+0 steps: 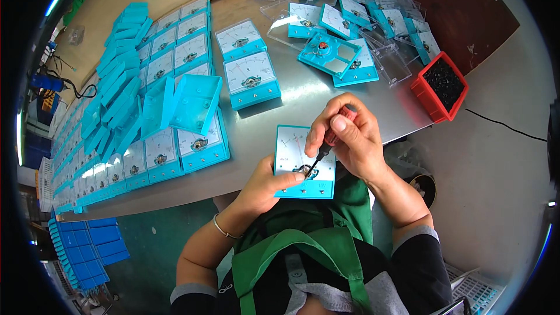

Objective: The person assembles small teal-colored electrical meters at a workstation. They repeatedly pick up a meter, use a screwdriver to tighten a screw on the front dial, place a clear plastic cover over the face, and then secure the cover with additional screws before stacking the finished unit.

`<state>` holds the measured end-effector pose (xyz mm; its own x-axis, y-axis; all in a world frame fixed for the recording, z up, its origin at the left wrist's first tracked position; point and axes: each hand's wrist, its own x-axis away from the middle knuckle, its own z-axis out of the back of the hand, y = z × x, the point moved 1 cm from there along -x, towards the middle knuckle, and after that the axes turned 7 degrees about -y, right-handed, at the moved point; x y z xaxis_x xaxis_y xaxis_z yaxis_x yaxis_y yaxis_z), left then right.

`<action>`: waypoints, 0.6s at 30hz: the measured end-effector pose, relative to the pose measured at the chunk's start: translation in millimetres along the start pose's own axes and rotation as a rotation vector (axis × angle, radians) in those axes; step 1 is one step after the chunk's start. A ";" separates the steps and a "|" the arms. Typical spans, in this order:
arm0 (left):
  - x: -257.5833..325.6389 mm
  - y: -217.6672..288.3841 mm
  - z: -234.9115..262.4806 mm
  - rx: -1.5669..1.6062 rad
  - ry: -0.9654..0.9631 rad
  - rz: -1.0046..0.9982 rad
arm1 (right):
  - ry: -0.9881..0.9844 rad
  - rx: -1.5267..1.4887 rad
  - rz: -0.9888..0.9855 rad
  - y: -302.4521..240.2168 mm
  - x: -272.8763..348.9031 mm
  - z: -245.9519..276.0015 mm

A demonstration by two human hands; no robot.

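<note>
Grey metal surface [303, 102] fills the middle of the frame, and we sit at its near edge with rows of teal panel meters [175, 52] running off to the upper left and a looser heap of meters and clear covers [373, 17] at the upper right, beside a red bin [440, 86] of small black parts. Just below centre, our left hand [262, 189] props one teal meter [304, 161] at the edge of the surface, thumb pressed on its lower face, the other fingers hidden beneath it. Our right hand [350, 137] sits above and to the right of it, fingers closed tight around the red handle of a screwdriver [324, 144]. The tool's long axis slants down and to the left, its dark tip meeting the round fitting at the lower middle of the dial, just beside our left thumb, so the right hand is the working one
</note>
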<state>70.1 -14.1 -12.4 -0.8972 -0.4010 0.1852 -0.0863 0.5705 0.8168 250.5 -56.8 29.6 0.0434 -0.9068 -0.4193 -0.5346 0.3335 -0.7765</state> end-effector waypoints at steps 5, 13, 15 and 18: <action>0.5 -1.5 0.8 -0.430 -0.011 -0.094 | 0.183 -0.233 -0.161 4.9 6.2 13.3; -1.7 -0.7 0.8 -0.023 0.073 -0.072 | 0.079 1.167 -0.175 -31.8 16.5 10.4; -0.3 -0.4 -0.3 -0.032 0.078 -0.076 | 0.069 1.210 -0.162 -6.1 21.8 6.9; 4.1 -1.7 2.0 -0.116 0.079 -0.063 | 0.070 1.110 -0.425 -5.1 19.7 17.8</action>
<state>65.7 -15.3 -14.1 -0.8545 -0.4910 0.1698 -0.0868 0.4572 0.8851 269.1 -71.8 16.9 -0.0241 -0.9993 -0.0301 0.5360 0.0125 -0.8441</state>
